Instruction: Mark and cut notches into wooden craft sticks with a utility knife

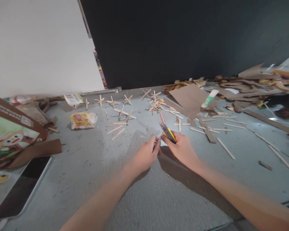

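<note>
My right hand (183,149) is closed around a yellow and black utility knife (170,134), whose grey front end points up and away from me. Close beside it, my left hand (146,152) pinches a small pale stick (159,140) that is mostly hidden by the fingers. The fingertips of both hands nearly meet just above the grey surface. A red-and-white striped piece (162,117) lies just beyond the knife. Farther off is a cluster of joined craft sticks (156,104). Several crossed-stick shapes (112,102) stand in a row to its left.
Loose craft sticks (225,148) and brown cardboard (189,98) lie on the right, with a glue stick (210,98) upright among them. On the left are a phone (22,187), a printed box (14,134) and a yellow packet (83,121). A black panel (183,41) rises behind.
</note>
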`<action>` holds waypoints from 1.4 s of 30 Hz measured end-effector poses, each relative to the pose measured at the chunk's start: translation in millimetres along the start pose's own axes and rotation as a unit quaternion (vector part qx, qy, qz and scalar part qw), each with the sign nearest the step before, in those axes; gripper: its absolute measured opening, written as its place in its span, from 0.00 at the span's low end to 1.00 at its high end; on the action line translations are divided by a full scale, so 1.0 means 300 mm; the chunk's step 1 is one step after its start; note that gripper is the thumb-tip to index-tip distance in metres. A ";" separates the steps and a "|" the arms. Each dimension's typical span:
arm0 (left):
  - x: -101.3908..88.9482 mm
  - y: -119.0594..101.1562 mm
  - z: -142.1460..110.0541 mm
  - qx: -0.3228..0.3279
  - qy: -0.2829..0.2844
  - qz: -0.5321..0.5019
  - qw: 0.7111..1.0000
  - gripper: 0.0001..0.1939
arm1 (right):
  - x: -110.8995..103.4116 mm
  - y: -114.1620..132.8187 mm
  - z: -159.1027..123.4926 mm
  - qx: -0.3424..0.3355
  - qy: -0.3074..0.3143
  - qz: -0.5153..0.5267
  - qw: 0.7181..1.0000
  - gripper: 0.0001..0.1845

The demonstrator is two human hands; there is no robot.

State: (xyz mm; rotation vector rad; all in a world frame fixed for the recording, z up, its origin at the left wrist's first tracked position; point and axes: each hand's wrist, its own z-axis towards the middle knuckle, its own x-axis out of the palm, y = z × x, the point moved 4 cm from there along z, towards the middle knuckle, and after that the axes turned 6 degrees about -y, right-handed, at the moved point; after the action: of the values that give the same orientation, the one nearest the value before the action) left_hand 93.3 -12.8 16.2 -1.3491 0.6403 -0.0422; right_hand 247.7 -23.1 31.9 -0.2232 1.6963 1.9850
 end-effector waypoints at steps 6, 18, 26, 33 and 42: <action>-0.001 0.002 -0.002 0.002 -0.010 0.007 1.000 0.08 | 0.026 -0.041 -0.002 0.110 0.060 0.151 0.981 0.23; 0.001 0.019 0.006 -0.028 -0.018 -0.037 0.999 0.11 | -0.016 0.006 -0.022 -0.139 -0.073 -0.082 0.984 0.15; -0.005 0.018 0.007 -0.040 -0.023 -0.040 0.998 0.13 | -0.016 -0.012 -0.009 -0.162 -0.054 -0.098 0.980 0.14; 0.002 0.033 0.012 -0.029 -0.027 -0.042 0.998 0.12 | -0.014 -0.018 -0.003 -0.201 -0.042 -0.108 0.973 0.13; 0.004 0.027 0.013 -0.016 -0.026 -0.033 0.999 0.11 | -0.012 -0.032 0.001 -0.203 -0.034 -0.119 0.971 0.14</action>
State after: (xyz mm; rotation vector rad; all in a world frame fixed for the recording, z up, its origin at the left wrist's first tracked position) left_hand 93.3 -7.9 8.7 -1.3978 0.5543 -0.0492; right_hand 255.4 -22.8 25.2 -0.4734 1.1448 2.1061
